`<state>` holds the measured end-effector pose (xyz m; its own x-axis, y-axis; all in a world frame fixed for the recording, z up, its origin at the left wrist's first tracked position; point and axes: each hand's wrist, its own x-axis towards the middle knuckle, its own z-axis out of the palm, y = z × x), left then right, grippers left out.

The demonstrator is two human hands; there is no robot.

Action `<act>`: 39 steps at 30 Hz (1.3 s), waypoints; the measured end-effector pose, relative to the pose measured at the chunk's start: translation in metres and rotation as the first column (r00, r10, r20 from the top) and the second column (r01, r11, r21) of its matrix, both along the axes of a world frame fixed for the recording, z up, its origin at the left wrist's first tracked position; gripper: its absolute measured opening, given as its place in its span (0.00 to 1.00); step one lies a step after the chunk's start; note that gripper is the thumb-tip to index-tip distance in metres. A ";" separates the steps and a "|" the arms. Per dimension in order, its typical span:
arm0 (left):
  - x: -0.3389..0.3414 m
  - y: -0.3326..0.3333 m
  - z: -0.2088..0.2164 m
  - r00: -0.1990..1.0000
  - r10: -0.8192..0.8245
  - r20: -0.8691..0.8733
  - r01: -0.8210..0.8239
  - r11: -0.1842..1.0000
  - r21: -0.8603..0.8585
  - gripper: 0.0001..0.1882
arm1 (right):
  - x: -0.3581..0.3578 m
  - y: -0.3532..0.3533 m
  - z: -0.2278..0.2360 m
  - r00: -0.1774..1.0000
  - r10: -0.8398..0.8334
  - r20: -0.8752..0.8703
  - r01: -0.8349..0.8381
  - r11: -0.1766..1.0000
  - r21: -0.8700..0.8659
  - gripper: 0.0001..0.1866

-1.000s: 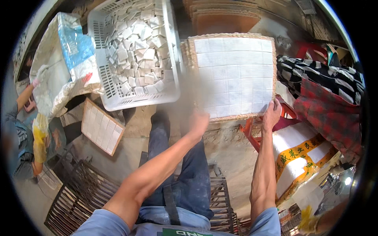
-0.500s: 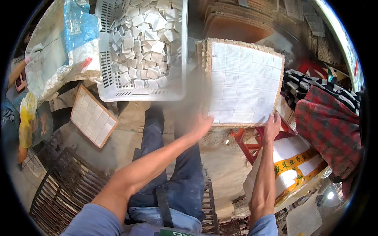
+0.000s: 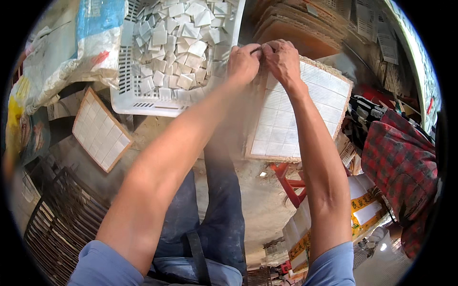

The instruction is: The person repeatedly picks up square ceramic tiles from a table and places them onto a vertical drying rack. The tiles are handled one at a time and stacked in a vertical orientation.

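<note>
Well to the right of the white basket [image 3: 143, 108] and nearer the person, a yellow band [image 3: 365, 205] on a pale package carries dark printed characters, partly cut off by the right forearm. The sack [image 3: 100, 62] left of the basket is white and blue with a red mark on it; its print is too creased to make out. Far right of the basket, pale sheets [image 3: 387, 40] bear grey print too small to tell.

The tiled board [image 3: 279, 126] stands just right of the basket. Its face is white, finely ribbed and crossed by straight seams, with a rough tan rim. Part of it is hidden under the right arm.

Both hands meet at the board's far left corner, beside the basket's right wall. The left hand [image 3: 244, 64] and right hand [image 3: 285, 66] have curled fingers, tips close together; whether they pinch something there, I cannot tell.

Loose square white tiles [image 3: 179, 52] fill the basket.
</note>
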<state>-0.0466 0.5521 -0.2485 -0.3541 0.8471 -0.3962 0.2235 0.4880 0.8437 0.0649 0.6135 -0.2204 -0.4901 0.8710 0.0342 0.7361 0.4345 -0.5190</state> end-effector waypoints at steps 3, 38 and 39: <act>-0.003 0.001 -0.008 0.995 0.060 0.076 -0.061 0.998 0.015 0.12 | 0.003 -0.001 -0.014 0.998 0.070 -0.006 -0.069 0.990 0.124 0.11; 0.090 -0.241 0.045 0.724 0.433 0.536 0.003 0.776 -0.630 0.22 | 0.199 -0.161 0.036 0.513 -0.802 0.306 0.742 0.594 0.313 0.23; 0.094 -0.242 0.048 0.749 0.422 0.511 -0.013 0.780 -0.626 0.23 | 0.223 -0.170 0.035 0.506 -0.791 0.343 0.805 0.576 0.140 0.24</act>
